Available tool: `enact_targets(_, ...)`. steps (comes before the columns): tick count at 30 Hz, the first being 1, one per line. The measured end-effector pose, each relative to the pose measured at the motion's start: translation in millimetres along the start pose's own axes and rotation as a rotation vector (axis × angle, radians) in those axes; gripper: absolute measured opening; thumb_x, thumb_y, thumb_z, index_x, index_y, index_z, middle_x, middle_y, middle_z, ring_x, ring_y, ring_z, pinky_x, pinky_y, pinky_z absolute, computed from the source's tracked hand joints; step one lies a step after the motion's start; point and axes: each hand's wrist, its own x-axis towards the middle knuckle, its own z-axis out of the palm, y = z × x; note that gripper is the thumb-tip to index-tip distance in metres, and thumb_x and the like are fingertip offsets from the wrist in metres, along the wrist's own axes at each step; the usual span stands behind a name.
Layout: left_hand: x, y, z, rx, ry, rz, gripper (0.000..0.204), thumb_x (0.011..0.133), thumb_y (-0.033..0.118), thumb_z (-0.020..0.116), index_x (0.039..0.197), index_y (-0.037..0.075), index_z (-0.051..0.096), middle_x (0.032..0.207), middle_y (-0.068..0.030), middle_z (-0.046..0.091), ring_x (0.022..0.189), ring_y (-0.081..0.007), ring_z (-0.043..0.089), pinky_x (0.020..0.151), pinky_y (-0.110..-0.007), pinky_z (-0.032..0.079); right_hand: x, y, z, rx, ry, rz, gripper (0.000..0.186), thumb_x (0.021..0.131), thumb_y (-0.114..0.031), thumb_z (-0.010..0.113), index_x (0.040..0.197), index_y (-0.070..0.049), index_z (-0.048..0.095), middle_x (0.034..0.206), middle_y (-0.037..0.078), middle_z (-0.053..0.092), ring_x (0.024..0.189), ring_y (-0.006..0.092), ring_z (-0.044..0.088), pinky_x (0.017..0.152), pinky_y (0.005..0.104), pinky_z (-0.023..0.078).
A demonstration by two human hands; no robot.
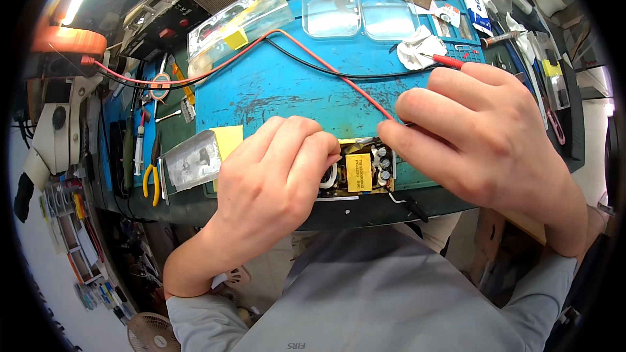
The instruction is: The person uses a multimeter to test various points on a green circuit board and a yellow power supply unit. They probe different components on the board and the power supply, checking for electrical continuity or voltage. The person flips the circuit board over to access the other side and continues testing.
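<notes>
1. The table is carrying a blue work mat that is covering most of its middle, scuffed and stained across the centre.
2. The right hand is reaching in from the right, its fingers curled together and its fingertips pinching the red test lead just above the circuit board.
3. The left hand is lying over the left part of the board, fingers bent and pressed close together, gripping the board's left end; what lies under the palm is hidden.
4. Two clear plastic trays are sitting side by side at the far edge of the mat.
5. The circuit board is lying at the near edge of the mat, between the two hands, showing a yellow block and a few small silver cylinders beside it.
6. A black lead is running across the mat alongside the red one, both trailing off to the left.
7. A crumpled white cloth is lying near the far right of the mat.
8. Yellow-handled pliers are resting left of the mat.
</notes>
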Motion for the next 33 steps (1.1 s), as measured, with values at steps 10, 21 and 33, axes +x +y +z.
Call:
enact_targets(10,-8.5,-6.4,-14.1,-0.219,0.005,-0.017,0.026,0.079,0.006,0.078,0.104,0.000,0.070,0.096,-0.0095,0.066,0.082,-0.0259,0.065,0.067,-0.034,0.052,-7.1,-5.5,-19.9,-0.070,-0.014,0.076,0.032,0.065,-0.013,0.071,0.096,-0.005,0.074,0.089,0.003,0.062,0.073,0.0195,0.062,0.060,0.0320,0.047)
enact_targets(21,-28.6,1.2,-20.7,-0.130,-0.151,-0.089,0.059,0.075,0.028,0.085,0.127,0.006,0.068,0.129,-0.0158,0.066,0.110,-0.0338,0.066,0.091,-0.045,0.051,-45.5,3.4,-2.2,0.052,0.155,0.442,0.032,0.070,0.004,0.072,0.102,0.002,0.072,0.095,0.011,0.068,0.079,0.0281,0.068,0.065,0.0370,0.054)
enact_targets(33,-30.3,-0.2,-18.9,-0.082,-0.117,-0.044,0.038,0.088,0.032,0.079,0.116,0.008,0.073,0.125,-0.0120,0.071,0.107,-0.0265,0.068,0.089,-0.038,0.053,-60.1,11.1,16.3,0.092,0.128,0.421,0.030,0.070,-0.010,0.073,0.099,0.001,0.073,0.094,0.008,0.065,0.078,0.0220,0.064,0.060,0.0337,0.048)
